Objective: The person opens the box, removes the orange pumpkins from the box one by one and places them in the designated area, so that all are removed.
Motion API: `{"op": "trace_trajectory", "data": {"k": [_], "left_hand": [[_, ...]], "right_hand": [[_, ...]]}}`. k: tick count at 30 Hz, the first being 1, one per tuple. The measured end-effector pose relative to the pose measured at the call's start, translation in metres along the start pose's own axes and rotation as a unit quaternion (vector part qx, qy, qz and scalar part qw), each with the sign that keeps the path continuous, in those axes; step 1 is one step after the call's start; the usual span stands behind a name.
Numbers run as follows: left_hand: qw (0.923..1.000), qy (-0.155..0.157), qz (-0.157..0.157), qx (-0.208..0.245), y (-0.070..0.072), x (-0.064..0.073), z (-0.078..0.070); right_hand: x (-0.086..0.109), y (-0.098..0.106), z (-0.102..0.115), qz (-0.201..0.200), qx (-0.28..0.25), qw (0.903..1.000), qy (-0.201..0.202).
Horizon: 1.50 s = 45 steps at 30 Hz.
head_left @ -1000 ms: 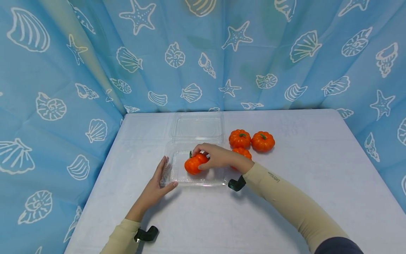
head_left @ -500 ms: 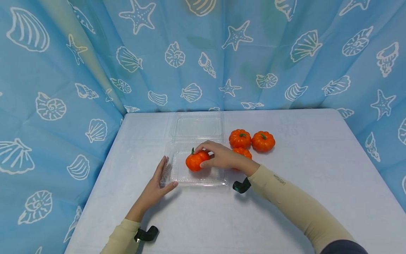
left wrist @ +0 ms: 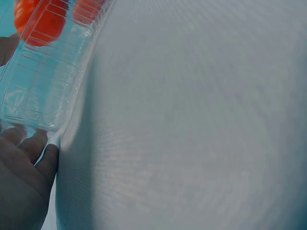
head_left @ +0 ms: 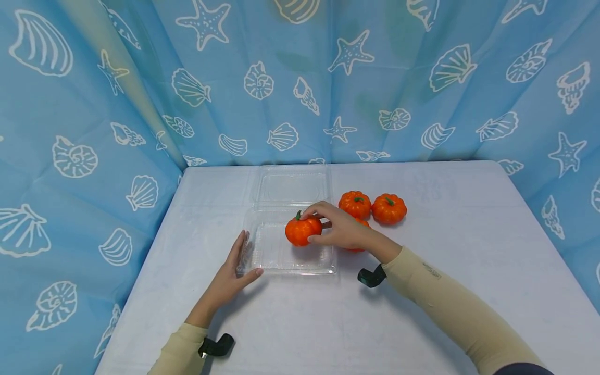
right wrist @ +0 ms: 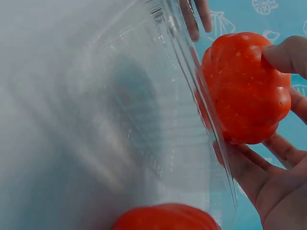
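My right hand (head_left: pixel 344 229) holds a small orange toy pumpkin (head_left: pixel 301 232) between thumb and fingers, over the right half of a clear plastic clamshell box (head_left: pixel 267 263). Its green stem points up in the head view. From the right wrist, the pumpkin (right wrist: pixel 247 86) shows beyond the box wall, thumb on one side and fingers beneath. My left hand (head_left: pixel 227 278) rests against the box's left side, fingers straight and thumb spread along the front corner. In the left wrist view, the fingertips (left wrist: pixel 36 141) lie right at the box's end.
The box's lid (head_left: pixel 292 186) lies folded back behind it. To the right sit more orange pumpkins: one at the back (head_left: pixel 354 204), another pumpkin (head_left: pixel 389 209) beside it, and a third, partly hidden by my right hand. A shell-patterned blue curtain (head_left: pixel 300 104) hangs behind the white table (head_left: pixel 445 219).
My right hand has lifted the pumpkin and moved it rightward and back over the box, its stem turning more upright. My left hand has stayed in place.
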<state>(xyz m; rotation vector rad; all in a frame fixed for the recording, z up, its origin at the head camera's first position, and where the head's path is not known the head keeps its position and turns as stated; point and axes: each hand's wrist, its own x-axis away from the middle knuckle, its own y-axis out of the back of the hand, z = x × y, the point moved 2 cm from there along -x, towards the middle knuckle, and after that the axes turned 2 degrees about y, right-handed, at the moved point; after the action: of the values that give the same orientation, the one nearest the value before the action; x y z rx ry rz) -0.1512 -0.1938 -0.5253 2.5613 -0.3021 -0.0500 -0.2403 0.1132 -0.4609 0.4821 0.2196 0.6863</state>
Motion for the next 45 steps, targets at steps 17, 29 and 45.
{"op": "trace_trajectory", "data": {"k": [17, 29, 45], "left_hand": [[1.0, 0.002, -0.003, -0.006, 0.001, 0.0, 0.001], [1.0, -0.001, -0.003, -0.001, 0.001, 0.0, 0.0], [1.0, 0.005, 0.001, 0.0, 0.0, 0.0, 0.001]], "right_hand": [[0.045, 0.037, -0.004, -0.073, 0.032, 0.9968, 0.013], [0.072, 0.05, -0.014, -0.12, 0.031, 0.9921, -0.019], [0.122, 0.068, -0.042, -0.196, 0.069, 0.9778, -0.029]]}}
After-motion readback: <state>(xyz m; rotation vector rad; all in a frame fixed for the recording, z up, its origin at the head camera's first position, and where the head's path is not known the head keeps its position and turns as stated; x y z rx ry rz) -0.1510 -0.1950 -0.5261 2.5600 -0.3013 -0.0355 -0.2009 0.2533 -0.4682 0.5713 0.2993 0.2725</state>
